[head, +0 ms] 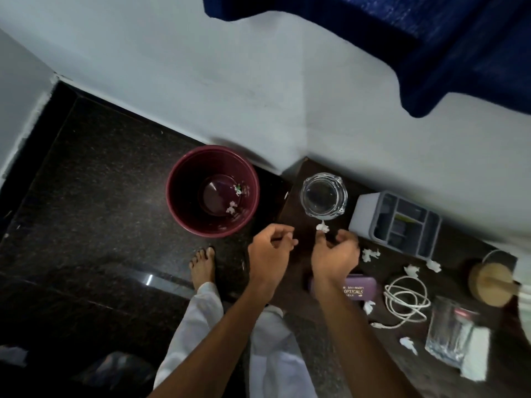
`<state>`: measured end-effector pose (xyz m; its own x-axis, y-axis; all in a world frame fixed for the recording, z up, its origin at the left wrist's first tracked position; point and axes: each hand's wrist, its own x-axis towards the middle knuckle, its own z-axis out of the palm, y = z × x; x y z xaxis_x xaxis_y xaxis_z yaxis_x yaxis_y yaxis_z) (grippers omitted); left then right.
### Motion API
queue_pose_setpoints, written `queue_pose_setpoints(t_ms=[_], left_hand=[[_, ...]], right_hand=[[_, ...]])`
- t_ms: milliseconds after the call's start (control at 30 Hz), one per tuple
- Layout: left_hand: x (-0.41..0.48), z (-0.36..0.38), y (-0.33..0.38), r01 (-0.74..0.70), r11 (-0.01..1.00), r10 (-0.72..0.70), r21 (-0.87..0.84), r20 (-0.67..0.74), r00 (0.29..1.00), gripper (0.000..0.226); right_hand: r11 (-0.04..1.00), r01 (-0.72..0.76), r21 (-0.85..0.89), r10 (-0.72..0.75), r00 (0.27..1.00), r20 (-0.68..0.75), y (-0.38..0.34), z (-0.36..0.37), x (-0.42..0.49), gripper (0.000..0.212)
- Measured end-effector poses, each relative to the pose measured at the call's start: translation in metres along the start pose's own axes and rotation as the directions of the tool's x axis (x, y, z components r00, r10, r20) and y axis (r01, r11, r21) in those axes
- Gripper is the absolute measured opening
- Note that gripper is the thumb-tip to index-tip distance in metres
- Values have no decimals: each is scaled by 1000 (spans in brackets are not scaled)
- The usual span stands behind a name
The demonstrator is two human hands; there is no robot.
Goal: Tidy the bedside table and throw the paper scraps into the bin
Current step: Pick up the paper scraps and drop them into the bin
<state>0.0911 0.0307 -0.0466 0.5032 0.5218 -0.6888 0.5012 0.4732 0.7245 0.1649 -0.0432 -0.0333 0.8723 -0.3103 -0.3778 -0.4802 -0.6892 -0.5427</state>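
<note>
Bin: a maroon bin stood on the dark floor, left of the table, with two paper bits at its bottom.
Foot: a bare foot was planted just below the bin.
Left hand: the left hand hung over the table's left edge, fingers loosely curled, with nothing seen in it.
Right hand: the right hand pinched a paper scrap at its fingertips.
Paper scrap: it was just in front of the glass bowl, over the table.
Organiser: a grey organiser sat against the wall, right of the bowl.
Loose scraps: several loose scraps lay scattered across the table.
Near edge: a purple glasses case, a coiled white cable and a drinking glass lay there.
</note>
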Motion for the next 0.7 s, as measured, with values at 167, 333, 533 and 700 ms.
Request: queue_pose_setpoints(t_ms=[167,333,533,700], left_hand=[[-7,6,-4,-4,998,3,59,2,1000,17],[-5,1,-5,0,999,0,54,-5,1000,14],[5,-16,5,36,996,-37,-77,-14,999,24],[22,-43,10,33,999,-35,-31,-63,997,16]], right_hand=[[993,103,-59,-102,995,4,-1,12,11,33],[993,103,-65,-100,994,49,6,16,11,16],[952,299,69,-306,912,272,0,19,-28,9],[920,378,100,-385,829,405,-12,38,-53,22]])
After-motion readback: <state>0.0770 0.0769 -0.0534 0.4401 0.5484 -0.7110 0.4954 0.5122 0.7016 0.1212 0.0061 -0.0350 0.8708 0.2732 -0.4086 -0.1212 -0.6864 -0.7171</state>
